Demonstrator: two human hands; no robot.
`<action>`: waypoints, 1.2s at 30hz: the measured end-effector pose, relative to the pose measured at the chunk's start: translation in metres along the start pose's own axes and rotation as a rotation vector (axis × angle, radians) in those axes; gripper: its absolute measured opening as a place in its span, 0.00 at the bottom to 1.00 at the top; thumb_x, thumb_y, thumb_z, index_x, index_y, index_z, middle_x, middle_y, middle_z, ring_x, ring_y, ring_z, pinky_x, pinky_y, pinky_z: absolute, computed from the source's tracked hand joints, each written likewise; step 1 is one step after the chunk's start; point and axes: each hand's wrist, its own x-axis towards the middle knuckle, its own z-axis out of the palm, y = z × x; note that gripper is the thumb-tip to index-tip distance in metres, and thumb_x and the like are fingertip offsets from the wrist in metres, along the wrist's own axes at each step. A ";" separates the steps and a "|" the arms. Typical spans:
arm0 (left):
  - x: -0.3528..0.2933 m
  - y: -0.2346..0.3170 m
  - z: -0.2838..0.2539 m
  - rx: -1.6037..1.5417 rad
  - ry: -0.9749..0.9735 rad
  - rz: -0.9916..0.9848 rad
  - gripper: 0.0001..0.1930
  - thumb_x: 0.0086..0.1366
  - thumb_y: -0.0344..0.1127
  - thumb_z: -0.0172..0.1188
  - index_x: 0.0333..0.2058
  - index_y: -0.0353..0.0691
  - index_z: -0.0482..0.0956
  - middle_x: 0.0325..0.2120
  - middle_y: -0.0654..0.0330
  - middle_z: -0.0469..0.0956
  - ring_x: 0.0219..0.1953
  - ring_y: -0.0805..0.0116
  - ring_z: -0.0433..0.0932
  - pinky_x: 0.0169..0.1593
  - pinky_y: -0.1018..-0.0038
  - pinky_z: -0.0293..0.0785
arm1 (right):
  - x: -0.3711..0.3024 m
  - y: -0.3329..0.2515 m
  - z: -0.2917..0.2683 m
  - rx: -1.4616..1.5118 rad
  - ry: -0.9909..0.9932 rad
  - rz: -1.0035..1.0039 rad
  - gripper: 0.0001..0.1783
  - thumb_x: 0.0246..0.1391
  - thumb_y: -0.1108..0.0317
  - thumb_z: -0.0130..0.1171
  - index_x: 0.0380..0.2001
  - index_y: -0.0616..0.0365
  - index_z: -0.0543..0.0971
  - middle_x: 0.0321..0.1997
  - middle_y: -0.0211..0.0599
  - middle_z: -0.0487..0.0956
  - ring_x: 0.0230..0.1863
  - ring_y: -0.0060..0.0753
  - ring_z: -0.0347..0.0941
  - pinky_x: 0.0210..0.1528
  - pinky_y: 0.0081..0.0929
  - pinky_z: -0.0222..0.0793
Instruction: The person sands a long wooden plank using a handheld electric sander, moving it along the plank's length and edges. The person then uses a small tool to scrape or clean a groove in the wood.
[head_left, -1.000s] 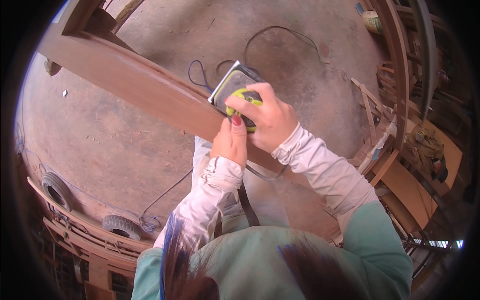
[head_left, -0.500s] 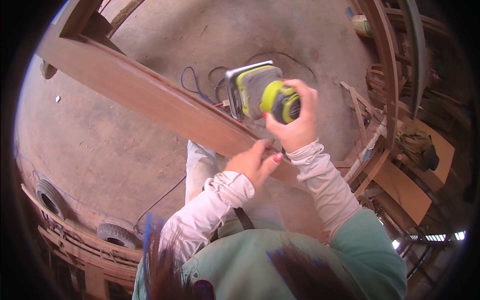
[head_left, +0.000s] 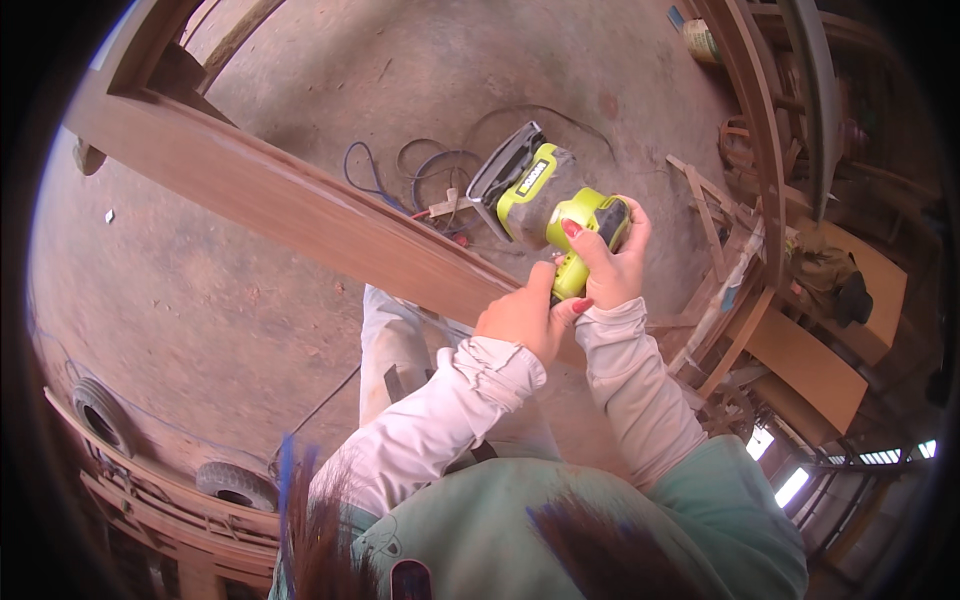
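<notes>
A lime-green and grey power sander (head_left: 538,192) is held tilted above the near end of a long reddish-brown wooden board (head_left: 290,205). Its flat sanding pad faces up and to the left, away from me. My right hand (head_left: 618,265) is closed around the sander's rounded grip, the thumb lying over its green top. With curled fingers, my left hand (head_left: 523,318) holds the narrow green lower end of the tool, just over the board's edge. Part of that lower end is hidden behind the fingers.
The board joins an upright wooden frame piece (head_left: 150,45) at the far left. Blue and dark cords (head_left: 370,180) and a pale plug connector (head_left: 447,203) lie on the concrete floor beyond it. Tyres (head_left: 103,415) are at left; cardboard (head_left: 808,362) and curved timber (head_left: 752,110) stand right.
My right hand has turned the sander and brought its narrow end down toward me. My left hand has moved from the board's edge onto that end.
</notes>
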 end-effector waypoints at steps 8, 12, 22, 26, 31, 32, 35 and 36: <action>0.023 -0.010 -0.074 0.030 -0.267 0.135 0.25 0.68 0.54 0.56 0.46 0.33 0.76 0.26 0.54 0.78 0.30 0.69 0.76 0.38 0.71 0.72 | 0.035 -0.057 -0.040 -0.988 -0.821 -0.792 0.45 0.37 0.59 0.76 0.61 0.43 0.67 0.58 0.43 0.66 0.53 0.46 0.72 0.52 0.37 0.73; 0.049 -0.002 -0.107 0.085 -0.448 0.153 0.28 0.68 0.56 0.57 0.46 0.30 0.77 0.29 0.60 0.80 0.34 0.76 0.74 0.40 0.75 0.73 | 0.050 -0.067 -0.013 -1.165 -0.916 -0.839 0.38 0.33 0.63 0.74 0.51 0.42 0.70 0.47 0.38 0.69 0.46 0.47 0.75 0.40 0.40 0.76; 0.076 0.001 -0.153 0.389 0.122 0.046 0.21 0.56 0.50 0.71 0.35 0.36 0.82 0.23 0.61 0.78 0.27 0.74 0.74 0.34 0.75 0.73 | 0.038 -0.017 0.032 -1.139 -0.529 -0.536 0.32 0.33 0.56 0.67 0.45 0.47 0.68 0.41 0.41 0.70 0.34 0.54 0.78 0.37 0.48 0.75; 0.076 -0.017 -0.147 0.442 0.208 0.031 0.20 0.55 0.49 0.72 0.35 0.37 0.82 0.24 0.61 0.76 0.27 0.73 0.71 0.36 0.74 0.72 | 0.023 -0.006 0.039 -1.160 -0.486 -0.446 0.33 0.33 0.57 0.69 0.45 0.48 0.68 0.41 0.41 0.70 0.35 0.55 0.78 0.37 0.48 0.74; 0.069 -0.022 -0.146 0.474 0.218 0.092 0.19 0.53 0.47 0.73 0.35 0.38 0.82 0.28 0.58 0.77 0.29 0.68 0.74 0.37 0.71 0.72 | 0.012 -0.001 0.039 -1.161 -0.459 -0.448 0.34 0.33 0.58 0.71 0.45 0.50 0.67 0.41 0.42 0.69 0.34 0.55 0.77 0.36 0.49 0.73; 0.067 -0.020 -0.145 0.477 0.215 0.092 0.19 0.52 0.46 0.73 0.35 0.38 0.82 0.29 0.58 0.77 0.29 0.67 0.74 0.37 0.71 0.72 | 0.010 -0.002 0.039 -1.168 -0.457 -0.445 0.34 0.33 0.58 0.71 0.45 0.50 0.67 0.41 0.42 0.68 0.34 0.55 0.77 0.35 0.49 0.73; 0.062 -0.021 -0.145 0.488 0.221 0.105 0.19 0.51 0.45 0.74 0.35 0.39 0.83 0.28 0.58 0.76 0.28 0.66 0.74 0.37 0.70 0.72 | 0.005 -0.002 0.040 -1.179 -0.450 -0.450 0.34 0.32 0.58 0.71 0.44 0.51 0.67 0.41 0.42 0.68 0.34 0.54 0.77 0.34 0.49 0.73; 0.061 -0.022 -0.145 0.492 0.226 0.111 0.18 0.51 0.45 0.74 0.35 0.39 0.83 0.28 0.58 0.76 0.28 0.66 0.73 0.36 0.70 0.72 | 0.005 0.000 0.040 -1.178 -0.447 -0.458 0.34 0.32 0.59 0.72 0.44 0.51 0.67 0.41 0.42 0.68 0.34 0.54 0.77 0.34 0.49 0.73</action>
